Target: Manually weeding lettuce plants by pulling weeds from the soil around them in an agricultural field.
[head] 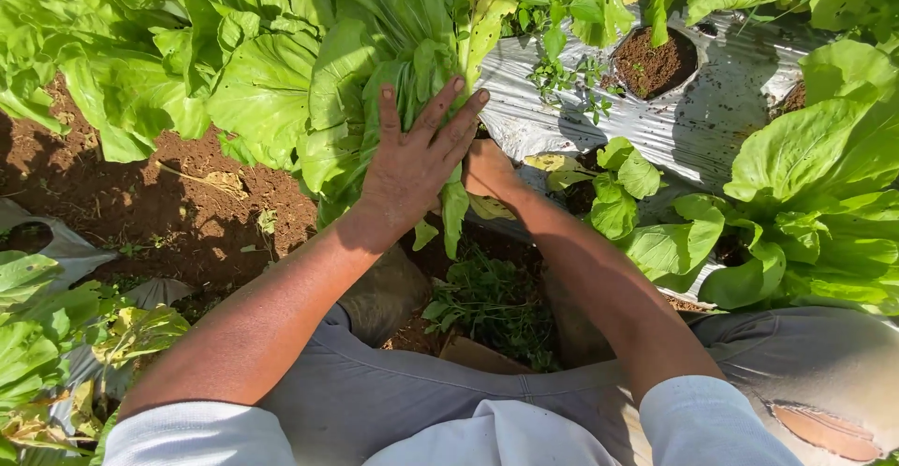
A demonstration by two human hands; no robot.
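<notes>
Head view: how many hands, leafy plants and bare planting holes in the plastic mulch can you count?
Hands: 2, the left hand flat on the big plant, the right hand mostly hidden behind its leaves.
Leafy plants: about 4 large ones; edges are cut off.
Bare planting holes: 1, the hole in the mulch.
Total: about 7.

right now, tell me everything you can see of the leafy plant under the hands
The plant is a big leafy green with broad, crinkled, light green leaves and pale ribs, lit by sun. One leaf near its top right is yellowing. Its leaves are gathered and lean up and left over brown soil, beside silver mulch sheet. The left hand lies flat on the bunched leaves, fingers spread. The right hand reaches in at its base, mostly hidden behind the left.
</notes>
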